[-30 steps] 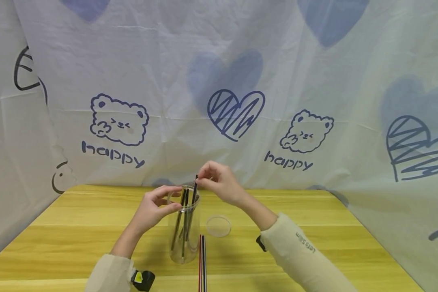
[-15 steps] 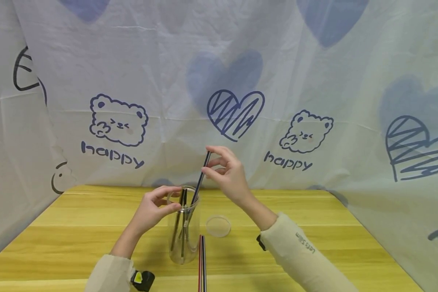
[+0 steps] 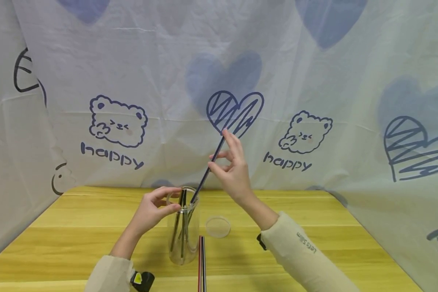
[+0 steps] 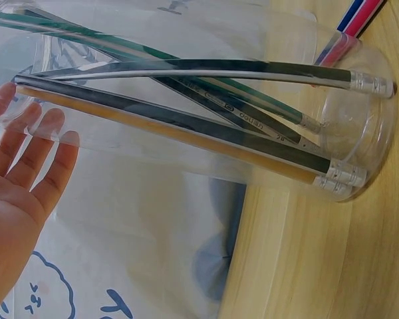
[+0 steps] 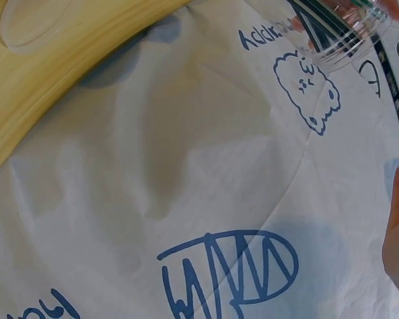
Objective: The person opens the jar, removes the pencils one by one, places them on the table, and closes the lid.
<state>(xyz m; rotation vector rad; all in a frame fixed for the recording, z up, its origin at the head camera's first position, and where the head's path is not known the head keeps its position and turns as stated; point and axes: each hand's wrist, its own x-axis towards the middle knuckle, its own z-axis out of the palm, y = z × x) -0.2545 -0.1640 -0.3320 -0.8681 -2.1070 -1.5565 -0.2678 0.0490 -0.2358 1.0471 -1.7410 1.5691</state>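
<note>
Now higher (and more tilted), dark pencil (image 3: 204, 178) pinched by right hand (image 3: 234, 174), jar (image 3: 190, 243) gripped by left hand (image 3: 154, 207)

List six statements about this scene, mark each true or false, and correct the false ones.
1. The right hand holds a pencil. True.
2. Both hands hold pencils. False: the left hand holds the jar near its top.
3. Other pencils are inside the jar. True.
4. The jar is covered. False: it is open, and a clear disc lies on the table.
5. More pencils lie on the table. True.
6. The right hand's pencil is straight upright. False: it slants.
</note>
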